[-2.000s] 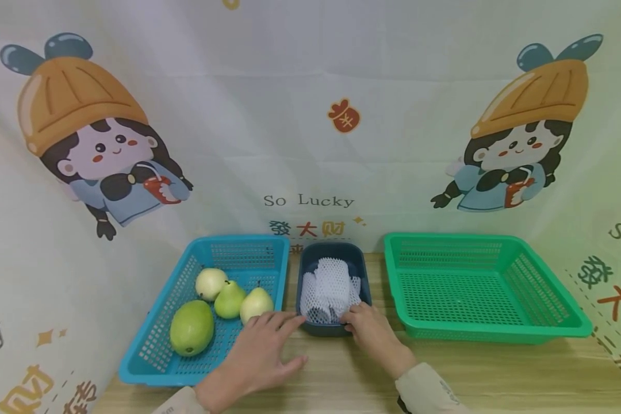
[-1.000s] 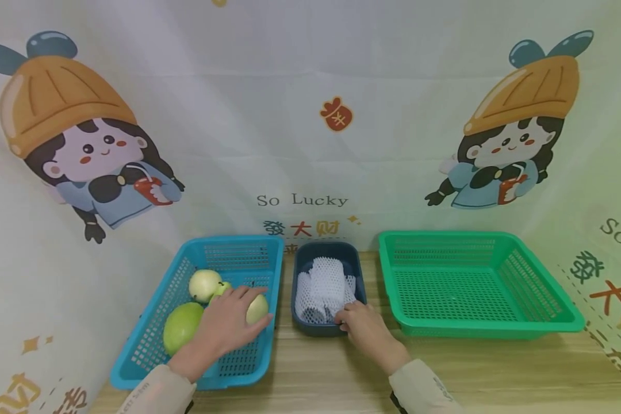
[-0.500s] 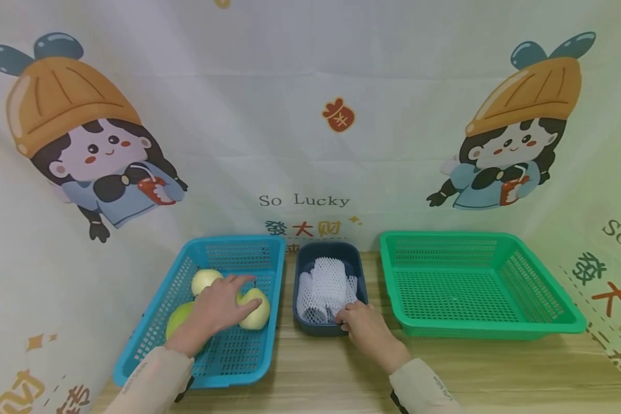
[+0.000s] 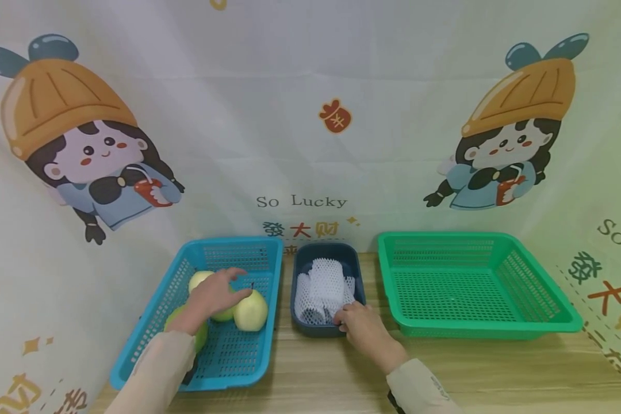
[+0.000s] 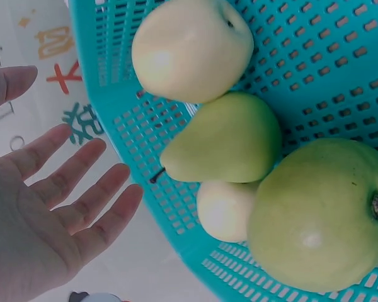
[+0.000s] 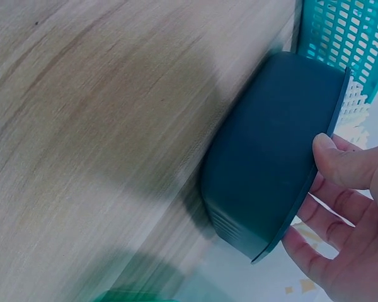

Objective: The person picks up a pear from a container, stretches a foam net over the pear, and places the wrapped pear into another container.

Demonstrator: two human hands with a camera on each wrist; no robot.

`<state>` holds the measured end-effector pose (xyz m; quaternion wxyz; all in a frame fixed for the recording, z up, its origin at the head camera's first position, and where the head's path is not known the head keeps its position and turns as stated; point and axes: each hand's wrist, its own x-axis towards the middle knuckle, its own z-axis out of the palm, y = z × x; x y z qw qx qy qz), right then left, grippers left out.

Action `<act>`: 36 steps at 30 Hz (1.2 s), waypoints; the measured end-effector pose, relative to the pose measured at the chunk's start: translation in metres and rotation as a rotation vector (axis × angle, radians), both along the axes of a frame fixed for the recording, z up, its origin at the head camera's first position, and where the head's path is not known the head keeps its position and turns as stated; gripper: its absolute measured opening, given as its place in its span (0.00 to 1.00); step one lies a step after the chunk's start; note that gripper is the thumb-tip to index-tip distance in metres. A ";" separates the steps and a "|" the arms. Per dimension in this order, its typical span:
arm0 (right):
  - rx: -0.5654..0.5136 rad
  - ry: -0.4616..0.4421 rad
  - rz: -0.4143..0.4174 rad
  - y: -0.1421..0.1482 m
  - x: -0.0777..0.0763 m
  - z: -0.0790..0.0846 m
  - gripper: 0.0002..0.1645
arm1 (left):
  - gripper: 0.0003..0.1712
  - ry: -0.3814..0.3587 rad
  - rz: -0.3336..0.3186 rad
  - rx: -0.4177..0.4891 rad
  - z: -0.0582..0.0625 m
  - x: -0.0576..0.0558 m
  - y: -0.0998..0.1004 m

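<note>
The pale-green rounded pear (image 4: pixel 251 314) in the blue plastic basket (image 4: pixel 233 382) could be rolled if brushed by the spread, empty left hand (image 4: pixel 212 296), while the navy plastic box (image 6: pixel 271 145) is rim-pinched by the right hand (image 4: pixel 364 329).

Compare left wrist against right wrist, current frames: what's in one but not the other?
Left wrist only: the left hand, fingers apart and holding nothing; a green pear, a large green fruit and two pale yellow fruits, one partly hidden.

Right wrist only: the right hand pinching the rim of the dark blue box; a bit of white foam netting, the wooden tabletop and a sliver of the green basket.

Both: part of the blue basket and the printed cloth.
</note>
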<state>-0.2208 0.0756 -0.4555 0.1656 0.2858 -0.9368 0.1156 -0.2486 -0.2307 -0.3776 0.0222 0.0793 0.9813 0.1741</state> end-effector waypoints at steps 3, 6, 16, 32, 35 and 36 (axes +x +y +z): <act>0.001 0.001 -0.001 0.000 0.000 0.001 0.06 | 0.34 -0.006 0.021 0.019 -0.001 -0.005 -0.005; 0.010 -0.004 0.000 -0.001 -0.001 0.002 0.06 | 0.35 -0.006 0.052 0.010 -0.003 -0.008 -0.009; 0.019 -0.004 0.007 0.002 -0.003 -0.003 0.06 | 0.46 -0.035 0.174 0.009 -0.016 -0.018 -0.018; 0.029 -0.028 -0.001 0.003 -0.003 -0.002 0.05 | 0.48 -0.113 0.157 0.115 -0.041 -0.027 -0.029; 0.035 -0.031 -0.002 0.003 -0.004 -0.001 0.05 | 0.43 -0.104 0.157 0.081 -0.044 -0.028 -0.029; 0.037 -0.032 -0.001 0.003 -0.004 -0.001 0.05 | 0.41 -0.099 0.151 0.067 -0.044 -0.028 -0.029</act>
